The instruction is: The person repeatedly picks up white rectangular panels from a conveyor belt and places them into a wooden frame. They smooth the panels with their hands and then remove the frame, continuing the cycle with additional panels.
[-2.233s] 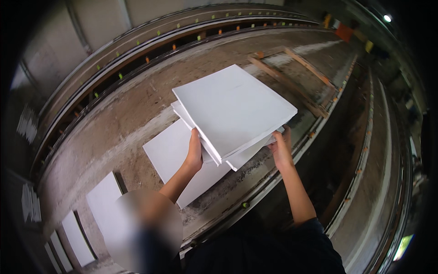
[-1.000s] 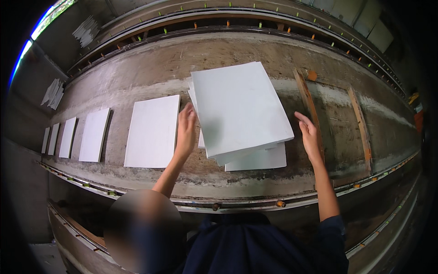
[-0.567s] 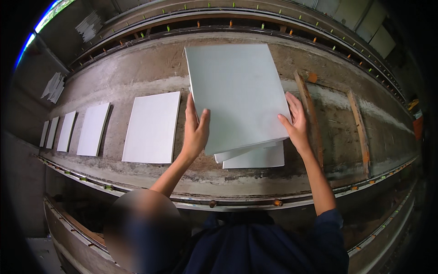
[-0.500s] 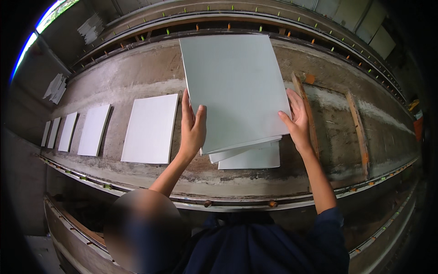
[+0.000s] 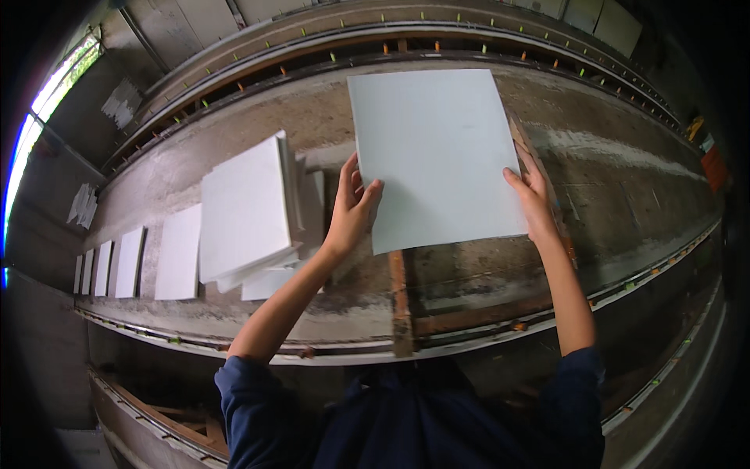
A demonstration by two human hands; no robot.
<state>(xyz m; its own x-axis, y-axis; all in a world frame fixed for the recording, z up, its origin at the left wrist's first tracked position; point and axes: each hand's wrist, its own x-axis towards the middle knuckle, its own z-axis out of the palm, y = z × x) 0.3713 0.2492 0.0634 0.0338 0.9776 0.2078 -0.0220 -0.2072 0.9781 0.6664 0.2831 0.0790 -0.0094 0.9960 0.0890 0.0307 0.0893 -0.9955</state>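
A white rectangular panel (image 5: 437, 156), thin and slightly bowed, hangs above the long table between my two hands. My left hand (image 5: 351, 207) grips its left edge, thumb on the face and fingers curled around the side. On the opposite edge, my right hand (image 5: 531, 195) holds it the same way, with the fingers partly hidden behind. To the left of my left forearm stands a pile of similar white panels (image 5: 242, 211), its layers turned unevenly. My forearm covers part of the pile's lower right.
Several single white panels (image 5: 178, 254) lie in a row toward the table's left end. Wooden strips (image 5: 400, 305) lie on the worn table top (image 5: 625, 227) below and beside the held panel. Small coloured pegs line the rails along both long edges.
The held panel has come away from the pile and moved right, over the wooden strips, with both hands on it. My view has shifted rightward, so the pile now appears at left.
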